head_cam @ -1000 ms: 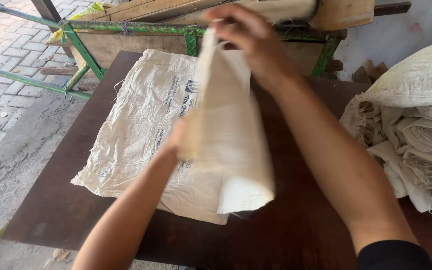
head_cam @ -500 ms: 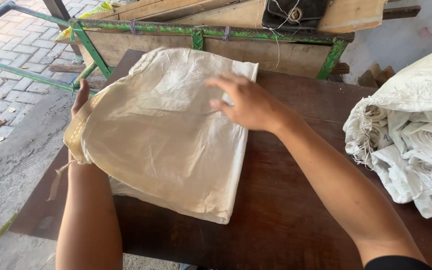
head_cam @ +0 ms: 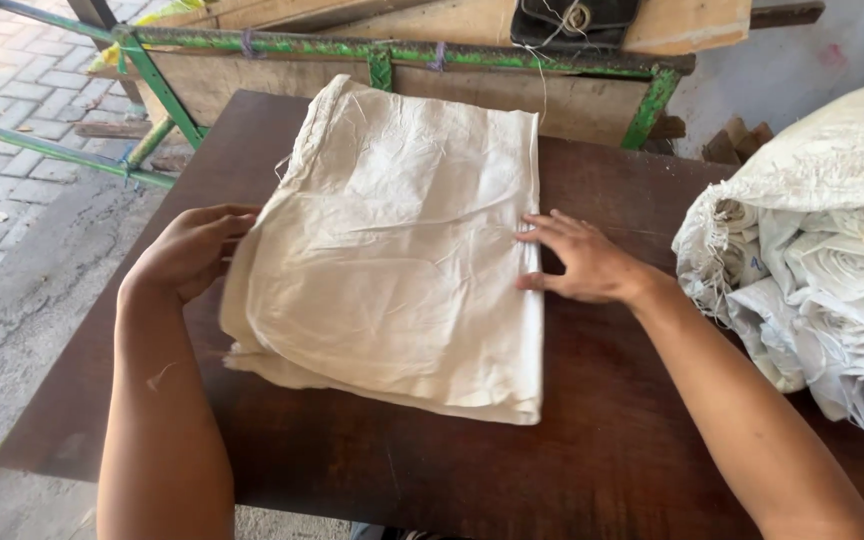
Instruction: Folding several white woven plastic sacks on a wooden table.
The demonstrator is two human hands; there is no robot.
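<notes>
Squaring up the folded sack (head_cam: pixel 392 260) on the table (head_cam: pixel 592 440): left hand (head_cam: pixel 187 250) and right hand (head_cam: pixel 582 262) flat-open against its edges, gripping nothing. Fold looks done, just tidying left.

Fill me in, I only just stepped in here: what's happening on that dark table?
A person is squaring up a folded cream woven sack that lies flat on a dark brown wooden table. The left hand presses against the sack's left edge, and the right hand rests open against its right edge. Neither hand is lifting it. To the right sits a pile of rolled white sacks. Behind the table stands a green metal frame with wooden planks on it.
</notes>
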